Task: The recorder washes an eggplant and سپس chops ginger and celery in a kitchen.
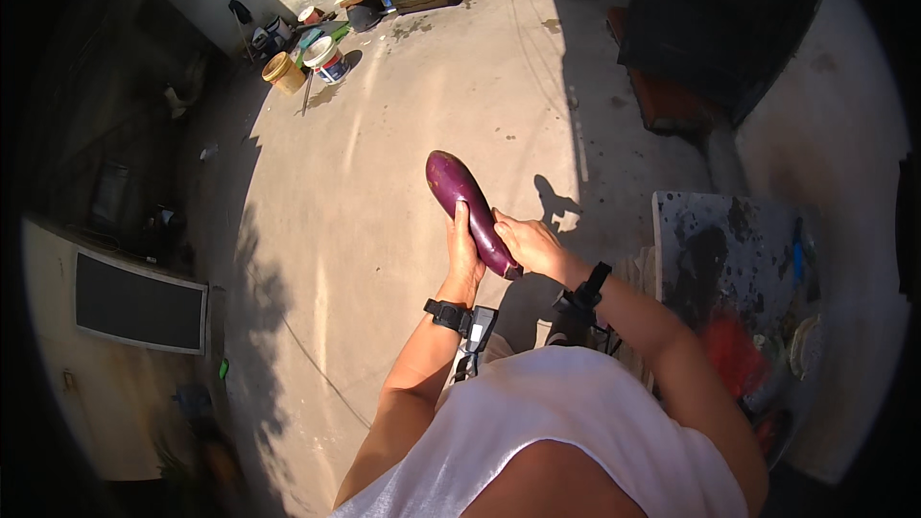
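A long purple eggplant is held out in front of me, tilted with its thick end up and to the left and its stem end near my right hand. My left hand is closed round it from the left side, with the thumb lying along its skin. From the right, my right hand grips it lower down, near the stem end; the fingers are partly hidden behind it. Both wrists wear black straps with small devices. The shadow of my hands falls on the concrete to the right.
To my right stands a speckled grey work table with a red plastic bag on it. A yellow bucket and a white bucket stand at the far left. A dark covered stack is at the far right.
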`<action>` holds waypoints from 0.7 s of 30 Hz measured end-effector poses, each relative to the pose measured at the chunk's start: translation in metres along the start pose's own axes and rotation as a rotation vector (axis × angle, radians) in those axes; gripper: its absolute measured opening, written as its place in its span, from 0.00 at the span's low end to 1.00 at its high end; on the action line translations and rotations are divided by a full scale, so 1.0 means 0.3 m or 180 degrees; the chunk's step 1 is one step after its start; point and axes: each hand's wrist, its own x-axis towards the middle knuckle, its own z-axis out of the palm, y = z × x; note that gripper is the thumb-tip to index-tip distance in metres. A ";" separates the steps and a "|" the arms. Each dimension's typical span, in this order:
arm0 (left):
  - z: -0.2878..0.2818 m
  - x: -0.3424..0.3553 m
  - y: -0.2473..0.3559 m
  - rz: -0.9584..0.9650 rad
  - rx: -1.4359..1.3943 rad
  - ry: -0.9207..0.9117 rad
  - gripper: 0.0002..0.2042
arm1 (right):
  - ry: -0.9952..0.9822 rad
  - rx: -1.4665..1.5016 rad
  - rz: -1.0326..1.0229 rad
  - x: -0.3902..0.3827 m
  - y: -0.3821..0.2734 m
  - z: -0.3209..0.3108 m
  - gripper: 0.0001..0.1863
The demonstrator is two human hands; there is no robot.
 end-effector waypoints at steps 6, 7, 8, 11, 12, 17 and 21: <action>-0.015 0.404 0.107 0.1446 0.2325 -0.0239 0.33 | 0.0582 0.0745 -0.0303 0.619 0.048 -0.118 0.44; 0.006 0.477 0.148 0.1706 0.2927 -0.0250 0.35 | 0.0898 0.0551 -0.0474 0.743 0.033 -0.131 0.46; 0.014 0.565 0.170 0.1698 0.2908 -0.0265 0.35 | 0.0998 0.0636 -0.0511 0.846 0.037 -0.136 0.43; 0.068 0.828 0.222 0.1892 0.3295 -0.0285 0.42 | 0.1054 0.1013 -0.0381 1.108 0.058 -0.218 0.35; 0.084 0.918 0.241 0.1881 0.3280 -0.0328 0.42 | 0.1066 0.1382 -0.0240 1.187 0.069 -0.255 0.30; 0.213 1.387 0.314 0.1514 0.3534 -0.0596 0.45 | 0.1540 0.1736 -0.0085 1.599 0.162 -0.471 0.18; 0.324 1.784 0.351 0.1697 0.3343 -0.0822 0.46 | 0.1349 0.2155 -0.0229 1.961 0.266 -0.653 0.12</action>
